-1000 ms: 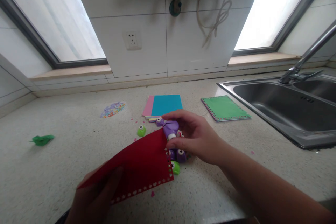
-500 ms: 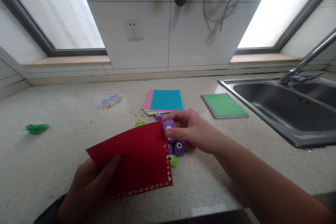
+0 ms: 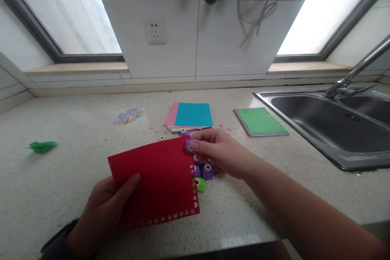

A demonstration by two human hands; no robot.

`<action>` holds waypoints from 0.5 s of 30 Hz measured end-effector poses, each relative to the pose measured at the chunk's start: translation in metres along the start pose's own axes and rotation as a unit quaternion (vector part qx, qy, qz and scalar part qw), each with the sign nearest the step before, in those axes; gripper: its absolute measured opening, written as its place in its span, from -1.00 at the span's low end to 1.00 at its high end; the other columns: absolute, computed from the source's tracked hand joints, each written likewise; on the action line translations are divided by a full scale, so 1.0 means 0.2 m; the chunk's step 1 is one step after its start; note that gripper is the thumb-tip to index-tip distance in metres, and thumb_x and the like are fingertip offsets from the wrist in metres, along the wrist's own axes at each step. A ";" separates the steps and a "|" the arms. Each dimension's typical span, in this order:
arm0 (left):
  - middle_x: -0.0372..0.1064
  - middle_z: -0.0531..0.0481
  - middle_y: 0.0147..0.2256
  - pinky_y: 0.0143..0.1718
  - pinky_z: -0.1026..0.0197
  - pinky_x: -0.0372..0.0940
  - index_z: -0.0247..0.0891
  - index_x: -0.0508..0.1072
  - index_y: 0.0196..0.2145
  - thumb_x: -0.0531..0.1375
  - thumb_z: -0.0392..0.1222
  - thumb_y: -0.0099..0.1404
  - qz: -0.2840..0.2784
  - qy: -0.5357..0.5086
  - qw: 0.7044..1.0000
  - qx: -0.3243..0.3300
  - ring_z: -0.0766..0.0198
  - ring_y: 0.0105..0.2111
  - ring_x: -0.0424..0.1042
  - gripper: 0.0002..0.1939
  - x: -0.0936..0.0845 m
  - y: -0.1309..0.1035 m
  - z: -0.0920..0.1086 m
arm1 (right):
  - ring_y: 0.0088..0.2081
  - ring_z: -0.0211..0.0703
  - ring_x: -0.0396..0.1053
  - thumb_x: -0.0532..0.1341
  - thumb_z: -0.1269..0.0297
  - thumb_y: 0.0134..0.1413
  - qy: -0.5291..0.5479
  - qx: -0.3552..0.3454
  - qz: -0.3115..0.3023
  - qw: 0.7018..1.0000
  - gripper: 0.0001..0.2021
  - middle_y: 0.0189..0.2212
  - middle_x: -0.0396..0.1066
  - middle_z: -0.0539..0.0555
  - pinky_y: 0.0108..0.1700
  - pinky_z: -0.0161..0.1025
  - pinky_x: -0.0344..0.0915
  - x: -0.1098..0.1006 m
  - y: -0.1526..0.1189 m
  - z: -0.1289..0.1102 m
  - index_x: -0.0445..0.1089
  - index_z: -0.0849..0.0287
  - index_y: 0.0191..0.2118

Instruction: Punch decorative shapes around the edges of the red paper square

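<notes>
A red sheet of paper (image 3: 158, 178) is held up by my left hand (image 3: 106, 203), thumb on top and fingers behind. Small punched shapes line its bottom edge and the lower part of its right edge. Closed round a purple craft punch (image 3: 189, 145), my right hand (image 3: 219, 150) has it on the sheet's upper right corner, thumb on the punch. Beneath and beside the sheet lie more punches, among them a purple one (image 3: 207, 172) and a green one (image 3: 200, 185). Another purple punch (image 3: 184, 132) stands just behind the sheet.
Coloured paper (image 3: 193, 114) is stacked behind the punches. To the right are green punched sheets (image 3: 261, 122) and a steel sink (image 3: 329, 130). Paper bits (image 3: 128, 116) form a pile at the left back, and a green object (image 3: 42, 147) lies far left.
The sheet's left side has risen and shifted a little right. My right thumb has moved onto the punch, which now sits slightly further left over the corner.
</notes>
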State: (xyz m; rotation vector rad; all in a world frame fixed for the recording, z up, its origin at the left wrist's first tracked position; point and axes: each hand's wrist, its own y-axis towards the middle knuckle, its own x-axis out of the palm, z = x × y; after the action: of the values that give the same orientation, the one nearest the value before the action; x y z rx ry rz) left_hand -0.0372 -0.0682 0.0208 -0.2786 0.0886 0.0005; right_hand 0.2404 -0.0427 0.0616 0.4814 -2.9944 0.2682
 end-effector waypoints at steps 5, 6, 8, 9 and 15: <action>0.66 -0.01 -0.38 -0.46 0.17 0.55 -0.14 0.65 -0.35 0.43 0.09 0.09 -0.007 -0.008 1.000 -0.002 0.04 -0.46 0.62 -0.72 0.01 -0.01 0.01 | -0.59 -0.39 0.19 0.41 0.09 0.06 -0.007 0.010 -0.012 1.000 -0.74 -0.59 0.33 -0.07 -0.58 -0.40 0.01 0.00 0.00 0.00 0.50 0.19 -0.29; 0.66 -0.01 -0.37 -0.45 0.16 0.55 -0.14 0.65 -0.34 0.43 0.08 0.10 -0.007 -0.013 1.000 -0.004 0.04 -0.46 0.62 -0.73 0.01 -0.01 0.01 | -0.60 -0.39 0.17 0.41 0.09 0.07 -0.012 0.013 -0.017 1.000 -0.74 -0.59 0.32 -0.07 -0.58 -0.40 0.01 0.00 0.00 0.00 0.48 0.19 -0.32; 0.66 -0.02 -0.35 -0.44 0.12 0.56 -0.14 0.65 -0.31 0.42 0.07 0.11 -0.008 -0.027 1.000 -0.011 0.00 -0.43 0.63 -0.73 0.01 -0.01 0.01 | -0.61 -0.40 0.16 0.41 0.08 0.07 -0.020 0.018 -0.024 0.999 -0.73 -0.60 0.31 -0.07 -0.59 -0.39 0.02 0.01 0.00 0.00 0.46 0.20 -0.37; 0.67 -0.03 -0.33 -0.42 0.09 0.57 -0.15 0.65 -0.29 0.42 0.06 0.12 -0.011 -0.033 0.999 -0.015 -0.02 -0.41 0.63 -0.72 0.00 -0.01 0.01 | -0.61 -0.40 0.16 0.41 0.07 0.06 -0.024 0.020 -0.026 0.999 -0.72 -0.60 0.31 -0.07 -0.59 -0.39 0.03 0.01 0.00 0.00 0.46 0.20 -0.38; 0.67 -0.08 -0.25 -0.36 0.06 0.58 -0.21 0.64 -0.20 0.41 0.08 0.14 -0.036 -0.049 0.997 -0.036 -0.04 -0.35 0.65 -0.64 -0.01 0.01 0.00 | -0.60 -0.40 0.22 0.44 0.03 0.03 -0.031 0.034 -0.027 0.999 -0.68 -0.59 0.36 -0.05 -0.58 -0.41 0.10 0.00 0.01 0.01 0.48 0.20 -0.37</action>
State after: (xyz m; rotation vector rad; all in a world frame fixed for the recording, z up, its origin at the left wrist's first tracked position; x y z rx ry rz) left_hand -0.0386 -0.0660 0.0208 -0.3533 -0.0198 -0.0544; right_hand 0.2396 -0.0415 0.0588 0.5855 -3.0345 0.3584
